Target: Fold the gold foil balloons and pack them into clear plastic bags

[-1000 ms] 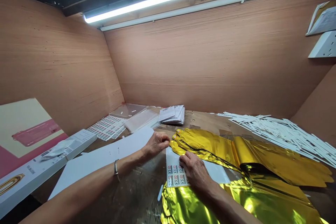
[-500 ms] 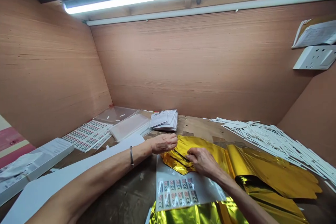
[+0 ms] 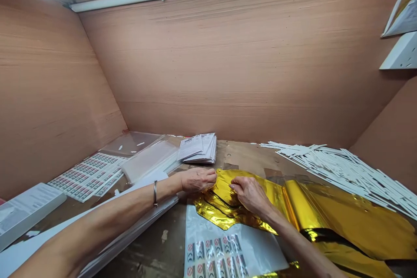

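Note:
Both my hands are at the folded end of a gold foil balloon, which lies in overlapping layers on the bench. My left hand, with a metal bangle on its wrist, pinches the foil's upper edge. My right hand holds the foil a little to the right, its fingertips pointing towards my left hand. The rest of the gold foil spreads away to the right. Below the folded end lies a white-backed bag printed with rows of warning symbols, its lower part cut off by the frame.
A loose pile of white paper strips fills the bench's right side. Behind my hands stand a stack of printed leaflets, transparent sleeves and label sheets. A white board lies under my left forearm. Wooden walls surround the bench.
The gold foil's end is now folded and gathered between both hands. The printed bag lies uncovered nearer me, and my right hand has moved off it. The view has tilted downward.

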A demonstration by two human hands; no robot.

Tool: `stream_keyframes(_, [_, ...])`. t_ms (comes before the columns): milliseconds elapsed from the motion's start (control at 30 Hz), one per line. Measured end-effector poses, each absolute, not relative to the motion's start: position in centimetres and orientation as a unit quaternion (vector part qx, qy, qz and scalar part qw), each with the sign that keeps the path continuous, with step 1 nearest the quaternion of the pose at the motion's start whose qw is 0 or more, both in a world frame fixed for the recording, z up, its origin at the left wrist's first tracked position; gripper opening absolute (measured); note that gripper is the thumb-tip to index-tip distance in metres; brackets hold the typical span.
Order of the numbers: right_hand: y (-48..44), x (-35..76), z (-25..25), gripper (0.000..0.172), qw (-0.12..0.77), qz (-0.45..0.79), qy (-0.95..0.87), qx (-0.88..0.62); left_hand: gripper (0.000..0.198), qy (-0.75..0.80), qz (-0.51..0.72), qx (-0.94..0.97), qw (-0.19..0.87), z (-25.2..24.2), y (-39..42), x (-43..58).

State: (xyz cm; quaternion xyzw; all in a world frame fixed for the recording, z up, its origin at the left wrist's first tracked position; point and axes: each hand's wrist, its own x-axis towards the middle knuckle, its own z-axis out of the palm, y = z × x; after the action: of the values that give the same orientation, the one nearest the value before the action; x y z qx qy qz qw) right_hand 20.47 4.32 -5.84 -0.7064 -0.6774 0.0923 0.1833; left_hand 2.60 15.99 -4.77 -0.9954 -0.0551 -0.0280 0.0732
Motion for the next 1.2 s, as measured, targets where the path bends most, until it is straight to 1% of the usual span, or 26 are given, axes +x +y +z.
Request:
stream_keyframes(100, [4.7, 20.1, -6.0, 0.025, 0.181, 0.099, -0.681, -0.703, 0.017, 0.021, 0.006, -0.997, 0.071, -5.0, 15.9, 2.8])
stream_keyframes(233, [5.2, 19.2, -6.2, 0.022, 0.181, 0.093, -0.683, -0.702, 0.021, 0.064, 0.005, -0.995, 0.077, -5.5, 16.1, 2.9])
stream_keyframes(333, [5.9, 18.3, -6.5, 0.023, 0.16, 0.066, -0.716, -0.676, 0.02, 0.083, 0.0, -0.994, 0.076, -5.7, 16.2, 3.0])
stream_keyframes(467, [6.6, 17.5, -7.2, 0.023, 0.123, 0.036, -0.766, -0.63, 0.015, 0.061, 0.008, -0.996, 0.064, -5.3, 16.1, 2.5])
stream_keyframes(633, [6.4, 16.9, -7.3, 0.023, 0.127, 0.021, -0.771, -0.624, 0.02, -0.01, -0.036, -0.999, 0.003, -5.1, 16.2, 1.2])
stream_keyframes(767, [6.1, 15.5, -7.5, 0.019, 0.135, -0.009, -0.758, -0.638, 0.017, -0.073, -0.062, -0.994, -0.057, -6.0, 16.5, 1.1])
stream_keyframes(867, [6.3, 14.5, -7.9, 0.015, 0.16, 0.006, -0.728, -0.667, 0.02, -0.11, -0.087, -0.985, -0.096, -6.6, 16.8, 1.6])
stream_keyframes(933, [6.6, 14.2, -8.1, 0.016, 0.188, 0.034, -0.705, -0.683, 0.022, -0.123, -0.099, -0.981, -0.113, -6.7, 17.0, 1.9])
stream_keyframes(1100, [8.1, 15.6, -8.0, 0.017, 0.257, 0.101, -0.635, -0.722, 0.016, -0.146, -0.105, -0.977, -0.118, -6.3, 17.0, 2.0])
stream_keyframes(1200, [8.9, 16.9, -8.0, 0.024, 0.307, 0.166, -0.597, -0.722, 0.018, -0.162, -0.107, -0.974, -0.114, -6.2, 16.6, 1.9])
